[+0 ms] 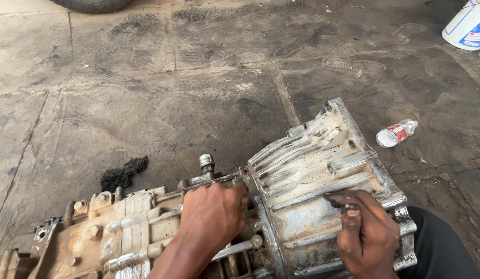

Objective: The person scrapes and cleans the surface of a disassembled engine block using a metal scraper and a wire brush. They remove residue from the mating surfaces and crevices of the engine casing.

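Gearbox housing (302, 191) lies on its side on the stained concrete floor (147, 93), its lower end cut off by the frame edge. Left hand (211, 214) is clenched at the casing joint; what it grips is hidden. Right hand (366, 235) rests loosely on the ribbed bell housing, holding nothing. Plastic bottle (396, 133) lies nearby.

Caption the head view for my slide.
Both hands, left and right, rest on a grimy gearbox casing lying on stained concrete.
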